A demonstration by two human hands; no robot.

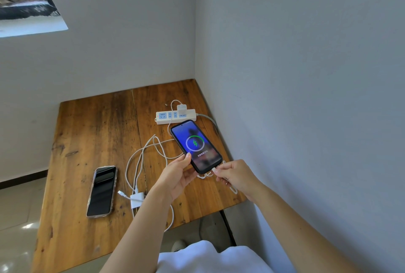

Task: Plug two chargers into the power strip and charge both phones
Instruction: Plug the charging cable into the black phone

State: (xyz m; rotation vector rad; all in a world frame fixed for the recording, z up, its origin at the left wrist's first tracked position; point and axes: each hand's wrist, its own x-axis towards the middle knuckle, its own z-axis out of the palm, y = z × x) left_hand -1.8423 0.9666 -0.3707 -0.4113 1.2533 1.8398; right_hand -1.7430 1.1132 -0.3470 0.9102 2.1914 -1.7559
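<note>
The left hand [178,176] is closed around the lower left edge of a black-cased smartphone with a lit blue screen [196,146], thumb on the screen side, holding it lifted and tilted above the far right part of the worn brown wooden table [87,123]. The right hand [235,177] pinches the white cable plug [213,170] at the phone's bottom edge; a green lightning ring on the screen suggests that connection is already made. Its white cord runs back to a white cube charger [182,109] seated in the white power strip with pale blue sockets [175,116], which lies near the far right corner. What is left lies to the left and nearer: a second dark-screened phone with a silvery rim [102,191] rests flat near the table's left edge, its long axis running from the near edge towards the far one, and a loose white charger block [137,200] with its short cable tip [122,194] lies just beside it, towards the near edge. The left hand is the closer of the two to that block. The strip's free sockets sit well away, beyond the coiled white cable [142,158], so I judge the block must travel diagonally to the far right.
</note>
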